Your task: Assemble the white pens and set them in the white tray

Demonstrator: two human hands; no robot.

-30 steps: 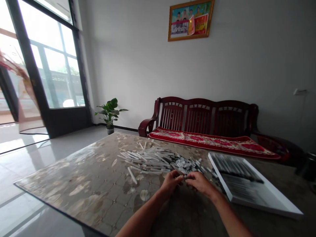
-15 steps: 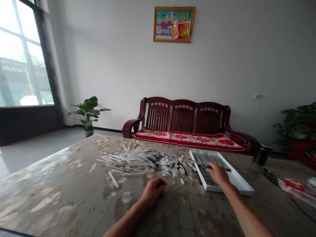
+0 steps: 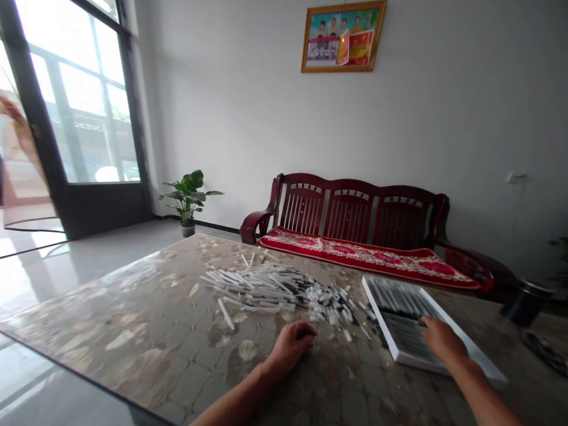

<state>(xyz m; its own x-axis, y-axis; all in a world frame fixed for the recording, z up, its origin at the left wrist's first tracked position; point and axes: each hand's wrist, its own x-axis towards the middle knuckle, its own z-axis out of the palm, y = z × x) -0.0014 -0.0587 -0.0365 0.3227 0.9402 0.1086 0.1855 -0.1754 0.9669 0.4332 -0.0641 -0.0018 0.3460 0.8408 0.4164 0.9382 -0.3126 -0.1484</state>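
On the table lies a loose pile of thin white tubes (image 3: 261,285), with short clear pieces (image 3: 326,302) and dark bits at its right end. My left hand (image 3: 291,344) rests on the tabletop just in front of the pile, its fingers curled closed. Whatever those fingers hold, if anything, is hidden. To the right, a shallow white box (image 3: 392,349) contains rows of thin dark sticks (image 3: 406,337). Over this box is my right hand (image 3: 444,340), thumb and fingers pinched together at the sticks. What is in the pinch cannot be made out.
A patterned cover spreads over the table (image 3: 146,355). Behind it stands a dark red wooden bench (image 3: 350,213) with a red cushion. A dark cylindrical container (image 3: 526,302) is at the far right, near a cable. A potted plant (image 3: 189,201) stands on the floor by the glass door.
The view has turned left, so everything sits further right. Before, my right hand held a thin dark stick across the box; now that stick no longer shows apart from the rows. My left hand stays put.
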